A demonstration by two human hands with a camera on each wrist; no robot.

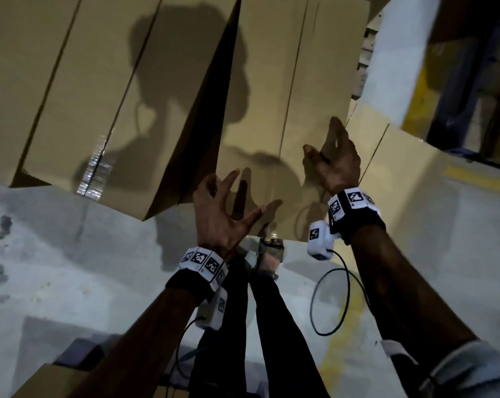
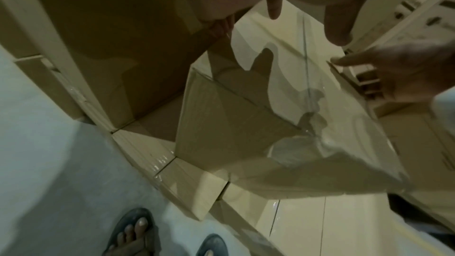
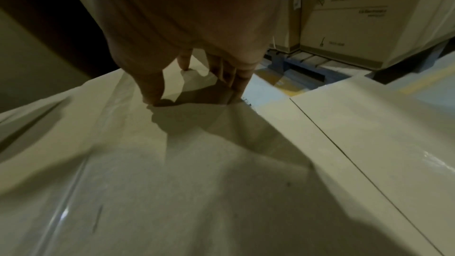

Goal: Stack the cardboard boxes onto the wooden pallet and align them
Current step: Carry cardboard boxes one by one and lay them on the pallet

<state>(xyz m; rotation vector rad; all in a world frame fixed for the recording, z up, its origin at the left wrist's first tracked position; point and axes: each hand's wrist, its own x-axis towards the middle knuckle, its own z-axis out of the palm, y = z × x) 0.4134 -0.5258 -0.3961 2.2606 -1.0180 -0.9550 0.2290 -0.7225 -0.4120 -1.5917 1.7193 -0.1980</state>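
Note:
A tan cardboard box [image 1: 286,96] with a taped seam lies on a lower layer of boxes [image 1: 392,156], next to a taller box [image 1: 85,81] on its left. My left hand [image 1: 234,202] hovers with fingers spread over the box's near left corner; in the left wrist view its fingers [image 2: 337,26] hang above the top face without touching it. My right hand [image 1: 326,142] is spread near the box's right edge, and its fingertips [image 3: 236,85] and thumb rest on the top face [image 3: 172,163]. Neither hand holds anything. No wooden pallet shows under this stack.
My sandalled feet [image 2: 133,237] stand on grey concrete floor [image 1: 70,254] close to the stack. Printed cartons [image 3: 357,17] sit on a blue pallet [image 3: 302,69] beyond the box. Yellow floor markings [image 1: 472,179] run at the right. Another box's corner [image 1: 50,380] shows at bottom left.

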